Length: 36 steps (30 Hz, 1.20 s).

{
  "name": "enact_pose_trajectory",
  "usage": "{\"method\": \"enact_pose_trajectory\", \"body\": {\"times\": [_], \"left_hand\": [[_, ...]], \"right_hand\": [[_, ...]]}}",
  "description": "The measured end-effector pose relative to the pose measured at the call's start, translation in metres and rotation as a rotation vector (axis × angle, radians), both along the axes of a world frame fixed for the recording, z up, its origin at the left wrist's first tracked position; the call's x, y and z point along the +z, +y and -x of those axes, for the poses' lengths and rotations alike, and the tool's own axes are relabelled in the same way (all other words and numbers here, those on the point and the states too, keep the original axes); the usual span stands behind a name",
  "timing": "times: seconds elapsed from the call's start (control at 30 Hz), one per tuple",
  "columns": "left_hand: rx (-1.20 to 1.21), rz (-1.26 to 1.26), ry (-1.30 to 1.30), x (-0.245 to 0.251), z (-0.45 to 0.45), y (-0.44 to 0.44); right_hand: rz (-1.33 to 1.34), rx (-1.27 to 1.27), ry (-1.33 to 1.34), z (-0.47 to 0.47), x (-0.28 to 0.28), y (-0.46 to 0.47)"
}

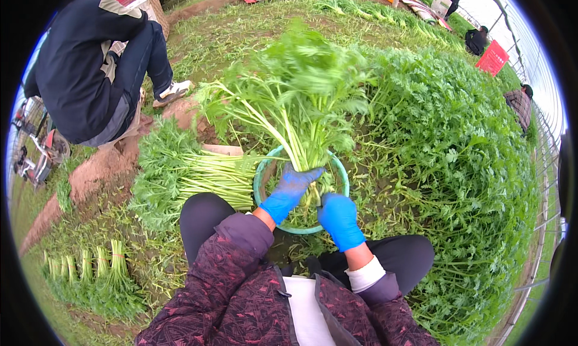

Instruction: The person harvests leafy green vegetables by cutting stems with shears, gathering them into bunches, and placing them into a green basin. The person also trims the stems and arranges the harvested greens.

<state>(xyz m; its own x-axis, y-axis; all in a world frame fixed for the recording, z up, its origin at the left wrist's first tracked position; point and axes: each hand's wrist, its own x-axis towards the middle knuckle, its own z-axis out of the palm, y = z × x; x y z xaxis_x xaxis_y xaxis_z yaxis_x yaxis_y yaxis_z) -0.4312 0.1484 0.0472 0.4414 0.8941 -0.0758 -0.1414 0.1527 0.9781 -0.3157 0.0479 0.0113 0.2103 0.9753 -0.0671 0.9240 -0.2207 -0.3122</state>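
My left hand (pixel 291 188), in a blue glove, grips a bunch of leafy green stalks (pixel 293 138) near their lower ends. The bunch stands upright over a green-rimmed round basin (pixel 345 176), its leaves fanned out and partly blurred. Close to the stalk bases is my right hand (pixel 341 219), also blue-gloved, with its fingers curled; whether it holds a stem or a small tool is hidden. Trimmed leaves and stem scraps lie inside the basin. To its left rests a pile of cut stalks (pixel 216 176), stem ends towards the basin.
Tied bundles (pixel 103 264) stand in a row at lower left. A person (pixel 90 66) squats at upper left. Dense growing greens (pixel 456 165) fill the right side. Farther people and a red sign (pixel 493 58) are at upper right.
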Motion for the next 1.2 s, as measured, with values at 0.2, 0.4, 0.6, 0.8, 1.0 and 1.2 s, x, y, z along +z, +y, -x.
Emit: {"method": "enact_pose_trajectory", "body": {"times": [0.2,0.4,0.6,0.8,1.0,1.2], "left_hand": [[-0.112,0.161,-0.261,0.001,-0.004,-0.001],[-0.114,0.211,-0.454,-0.002,-0.006,0.002],[-0.075,0.226,-0.355,-0.026,-0.014,-0.010],[-0.180,0.328,-0.282,-0.032,-0.017,-0.022],[-0.358,-0.281,-0.095,-0.048,-0.017,-0.010],[-0.572,-0.578,0.086,-0.055,-0.002,0.015]], "right_hand": [[-0.194,-0.145,0.542,-0.011,-0.053,0.004],[-0.120,-0.748,2.146,-0.021,-0.026,0.001],[-0.166,-0.448,2.197,0.010,0.014,0.018],[-0.332,-0.212,1.780,-0.034,-0.004,0.019],[-0.107,-0.298,1.901,-0.029,-0.014,0.009],[0.228,0.027,1.678,-0.032,0.028,0.003]]}}
